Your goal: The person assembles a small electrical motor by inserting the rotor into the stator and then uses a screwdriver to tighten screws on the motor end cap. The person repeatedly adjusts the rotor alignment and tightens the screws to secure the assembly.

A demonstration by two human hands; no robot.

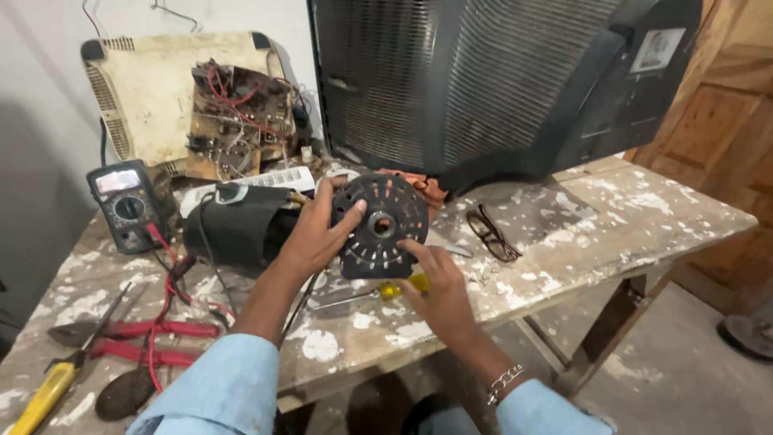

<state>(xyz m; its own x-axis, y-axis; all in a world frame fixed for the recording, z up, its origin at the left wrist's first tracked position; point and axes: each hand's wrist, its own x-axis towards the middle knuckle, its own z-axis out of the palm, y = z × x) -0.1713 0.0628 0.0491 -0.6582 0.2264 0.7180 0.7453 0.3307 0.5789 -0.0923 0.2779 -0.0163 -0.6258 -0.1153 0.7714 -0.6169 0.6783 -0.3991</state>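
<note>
My left hand [316, 234] grips the left rim of a round black slotted motor cover [378, 225], thumb on its face, holding it upright above the paint-spattered wooden table [596, 217]. My right hand [439, 290] touches the cover's lower right edge with its fingertips. A yellow-handled screwdriver [396, 288] lies on the table just under the cover, partly hidden by my right hand. A black cylindrical motor body [237, 225] lies behind my left hand.
A multimeter [125, 203] with red leads stands at left. Red-handled pliers [153, 338] and a yellow tool [44, 395] lie near the front left. Eyeglasses [491, 234] rest right of the cover. A large black television back [499, 80] and an open circuit-board casing [233, 113] stand behind.
</note>
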